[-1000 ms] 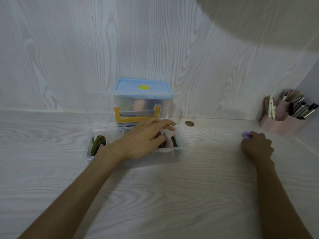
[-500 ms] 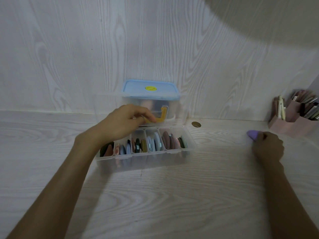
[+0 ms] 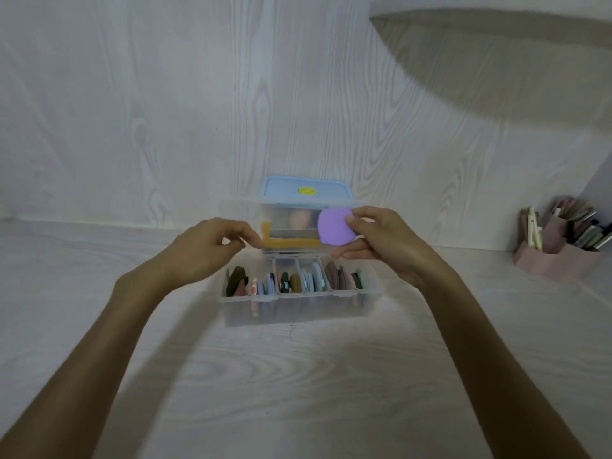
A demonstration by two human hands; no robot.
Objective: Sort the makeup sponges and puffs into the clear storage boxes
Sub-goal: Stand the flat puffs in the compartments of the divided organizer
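A clear divided storage box point(image 3: 299, 311) sits mid-table, with several puffs standing on edge in its compartments: dark green point(image 3: 235, 281), pale blue point(image 3: 316, 280), brown-pink point(image 3: 333, 275). Its clear lid point(image 3: 241, 210) stands open behind it. My left hand point(image 3: 208, 248) pinches the lid near its left side. Above the box's right end, my right hand point(image 3: 381, 241) holds a round purple puff point(image 3: 334, 226) upright between thumb and fingers.
A second clear box with a blue lid point(image 3: 306, 190) and an orange handle point(image 3: 288, 241) stands behind the divided box, against the wood-grain wall. A pink organizer point(image 3: 556, 258) with pens and brushes stands at the far right.
My right hand lifted the purple puff off the table at the right and carried it left over the box. My left hand stayed at the lid.
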